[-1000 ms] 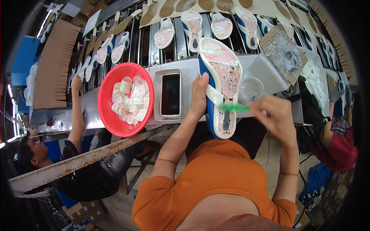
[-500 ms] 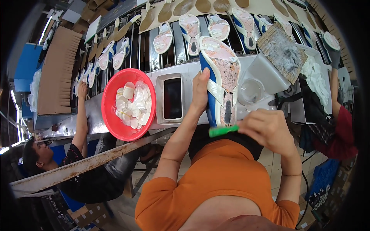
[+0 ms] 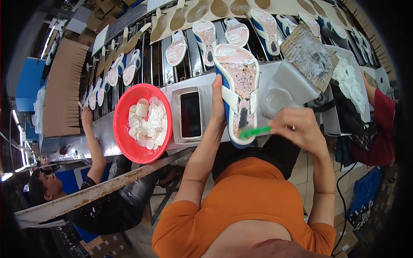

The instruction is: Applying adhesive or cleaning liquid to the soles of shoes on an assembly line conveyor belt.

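Worktable [image 3: 208,90], rusty rail [image 3: 107,184], tiled floor [image 3: 306,180], sandal [image 3: 246,86]

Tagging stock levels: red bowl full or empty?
Neither, partly full: white discs are heaped in the red bowl, with bare red wall showing around them up to the rim.

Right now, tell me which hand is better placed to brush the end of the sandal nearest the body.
Probably the right hand: it holds the green brush, whose head is already at that end of the sandal. The left hand is occupied, gripping the sandal's left side.
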`<state>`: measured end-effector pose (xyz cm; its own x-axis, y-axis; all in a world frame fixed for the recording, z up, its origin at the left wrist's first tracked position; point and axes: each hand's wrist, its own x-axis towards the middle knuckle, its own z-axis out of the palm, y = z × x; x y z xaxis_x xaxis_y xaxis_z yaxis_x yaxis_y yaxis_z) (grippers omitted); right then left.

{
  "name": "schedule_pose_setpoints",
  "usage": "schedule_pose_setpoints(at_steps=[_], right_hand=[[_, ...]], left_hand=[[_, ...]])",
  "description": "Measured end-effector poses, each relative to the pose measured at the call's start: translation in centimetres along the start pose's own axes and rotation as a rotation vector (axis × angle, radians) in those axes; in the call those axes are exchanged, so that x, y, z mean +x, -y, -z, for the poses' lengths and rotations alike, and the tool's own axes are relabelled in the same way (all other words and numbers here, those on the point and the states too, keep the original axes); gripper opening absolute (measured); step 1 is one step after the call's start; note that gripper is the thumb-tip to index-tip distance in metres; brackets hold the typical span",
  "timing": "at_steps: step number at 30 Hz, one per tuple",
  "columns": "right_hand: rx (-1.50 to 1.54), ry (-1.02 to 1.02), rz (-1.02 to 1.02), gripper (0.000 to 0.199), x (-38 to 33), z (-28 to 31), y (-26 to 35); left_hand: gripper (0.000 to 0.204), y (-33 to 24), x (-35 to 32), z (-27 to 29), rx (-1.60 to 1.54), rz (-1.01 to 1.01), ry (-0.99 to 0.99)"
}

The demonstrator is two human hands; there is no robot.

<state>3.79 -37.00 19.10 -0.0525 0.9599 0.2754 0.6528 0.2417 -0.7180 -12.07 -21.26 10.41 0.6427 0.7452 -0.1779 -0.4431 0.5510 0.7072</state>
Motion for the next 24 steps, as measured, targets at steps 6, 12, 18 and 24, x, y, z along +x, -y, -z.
schedule_pose_setpoints(at_steps=[6, 12, 18, 24], right_hand=[[0.089, -0.084, 0.077, 0.008, 0.4, 0.2, 0.0], [0.342, 0.212, -0.044, 0.01, -0.8, 0.7, 0.4], [0.052, -0.363, -0.213, 0.01, -1.3, 0.1, 0.3], [-0.063, -0.17, -0.111, 0.01, 1.4, 0.4, 1.4]], left_hand=[[0.071, 0.1, 0.1, 0.6, -0.066, -0.082, -0.009], [0.071, 0.1, -0.1, 2.1, -0.032, -0.31, -0.093], [0.077, 0.5, -0.6, 0.5, -0.053, -0.341, -0.126], [0.085, 0.3, -2.4, 0.7, 0.083, -0.16, 0.014]])
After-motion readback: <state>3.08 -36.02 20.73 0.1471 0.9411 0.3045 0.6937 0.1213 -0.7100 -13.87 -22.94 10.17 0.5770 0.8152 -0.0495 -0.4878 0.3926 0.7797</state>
